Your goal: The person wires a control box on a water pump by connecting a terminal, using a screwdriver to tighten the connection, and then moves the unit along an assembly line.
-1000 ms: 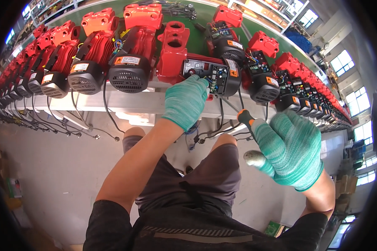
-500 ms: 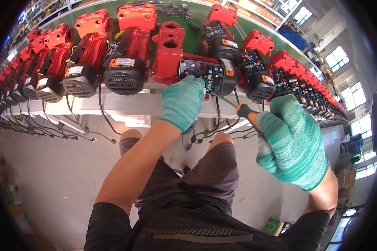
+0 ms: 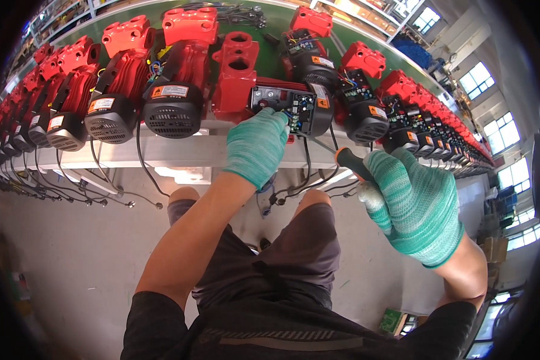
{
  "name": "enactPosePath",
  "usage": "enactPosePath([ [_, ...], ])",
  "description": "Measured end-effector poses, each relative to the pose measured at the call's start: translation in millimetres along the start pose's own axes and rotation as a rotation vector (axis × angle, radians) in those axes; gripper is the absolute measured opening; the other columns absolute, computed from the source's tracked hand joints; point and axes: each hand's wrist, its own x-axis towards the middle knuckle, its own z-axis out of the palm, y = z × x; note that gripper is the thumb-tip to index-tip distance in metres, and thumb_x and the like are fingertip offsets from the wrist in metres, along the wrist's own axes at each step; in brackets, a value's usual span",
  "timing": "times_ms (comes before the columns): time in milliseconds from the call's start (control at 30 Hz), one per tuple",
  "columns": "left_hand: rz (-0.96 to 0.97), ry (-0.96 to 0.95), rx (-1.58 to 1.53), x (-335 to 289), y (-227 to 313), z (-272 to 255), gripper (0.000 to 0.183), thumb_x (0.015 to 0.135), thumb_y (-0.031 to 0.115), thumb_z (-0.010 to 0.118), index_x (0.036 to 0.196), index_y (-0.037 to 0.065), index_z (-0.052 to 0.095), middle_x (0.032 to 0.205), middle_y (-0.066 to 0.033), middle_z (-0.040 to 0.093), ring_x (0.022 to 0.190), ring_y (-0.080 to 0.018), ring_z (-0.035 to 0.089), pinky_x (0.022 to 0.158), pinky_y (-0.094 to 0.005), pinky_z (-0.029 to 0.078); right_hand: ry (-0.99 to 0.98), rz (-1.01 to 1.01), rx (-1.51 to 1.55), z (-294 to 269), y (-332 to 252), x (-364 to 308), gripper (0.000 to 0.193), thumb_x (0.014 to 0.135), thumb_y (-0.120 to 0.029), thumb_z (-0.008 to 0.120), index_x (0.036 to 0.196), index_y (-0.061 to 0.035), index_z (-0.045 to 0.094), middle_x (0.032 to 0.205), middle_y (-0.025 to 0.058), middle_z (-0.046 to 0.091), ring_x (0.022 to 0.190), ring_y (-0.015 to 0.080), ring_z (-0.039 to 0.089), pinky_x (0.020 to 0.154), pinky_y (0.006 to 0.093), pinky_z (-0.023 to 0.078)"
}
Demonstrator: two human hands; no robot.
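Observation:
My right hand (image 3: 417, 207), in a green knitted glove, is closed round a screwdriver (image 3: 351, 161) with an orange and black handle. Its thin shaft reaches up and left to the lower side of an uncovered black terminal box (image 3: 300, 111) with a circuit board and wires inside. The box belongs to a red pump (image 3: 237, 75) lying on its side, with a black fan cover at its right end. My left hand (image 3: 257, 147), gloved alike, has its fingers bent together at the box's lower left edge. Whatever is between those fingertips is hidden.
Rows of red pumps with black motors (image 3: 173, 111) line the bench to the left and right (image 3: 363, 117). Dark power cables (image 3: 147, 168) hang over the white front edge (image 3: 216, 157). Behind lie more cables (image 3: 237, 15) on the green bench top (image 3: 276, 57).
The scene has shifted slightly left in view. My right hand has turned on the screwdriver, with its fingers and thumb placed differently. My left hand stays at the box.

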Motion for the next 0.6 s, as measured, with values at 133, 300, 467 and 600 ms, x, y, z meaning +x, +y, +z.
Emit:
enactPosePath([
  [133, 0.002, -0.006, -0.018, 1.8, 2.0, 0.7, 0.018, 0.095, 0.024, 0.065, 0.105, 0.009, 0.07, 0.102, -0.0102, 0.069, 0.091, -0.0332, 0.068, 0.08, -0.0454, 0.055, -0.054, -0.088, 0.007, -5.7, -1.2, 3.6, 0.044, 0.092, -0.031, 0.072, 0.121, -0.0013, 0.059, 0.091, 0.0162, 0.058, 0.074, 0.0348, 0.063, 0.06, 0.0426, 0.051],
  [300, 0.001, 0.005, -0.012, -0.6, -2.5, 2.6, 0.018, 0.095, 0.023, 0.065, 0.105, 0.009, 0.07, 0.103, -0.0108, 0.069, 0.091, -0.0335, 0.068, 0.081, -0.0457, 0.055, -0.035, -0.149, -0.016, -6.7, 2.5, 8.2, 0.041, 0.091, -0.027, 0.071, 0.119, -0.0008, 0.06, 0.097, 0.0176, 0.058, 0.078, 0.0354, 0.064, 0.059, 0.0446, 0.05],
  [467, -0.006, 0.012, -0.027, -1.7, -1.6, -2.0, 0.018, 0.095, 0.023, 0.065, 0.105, 0.009, 0.07, 0.102, -0.0118, 0.07, 0.092, -0.034, 0.068, 0.082, -0.046, 0.055, -0.044, 0.039, -0.005, -1.3, -2.3, 3.2, 0.039, 0.093, -0.027, 0.07, 0.12, 0.0, 0.061, 0.084, 0.0139, 0.059, 0.068, 0.034, 0.062, 0.056, 0.0444, 0.049],
  [600, 0.03, -0.018, -0.054, 4.4, 5.9, 3.9, 0.018, 0.095, 0.022, 0.065, 0.105, 0.009, 0.07, 0.102, -0.0118, 0.07, 0.093, -0.0341, 0.068, 0.082, -0.0459, 0.055, 0.036, -0.13, -0.034, -10.4, -6.3, 6.3, 0.041, 0.091, -0.028, 0.071, 0.12, 0.0009, 0.064, 0.078, 0.0117, 0.059, 0.058, 0.0326, 0.059, 0.053, 0.0428, 0.047],
])
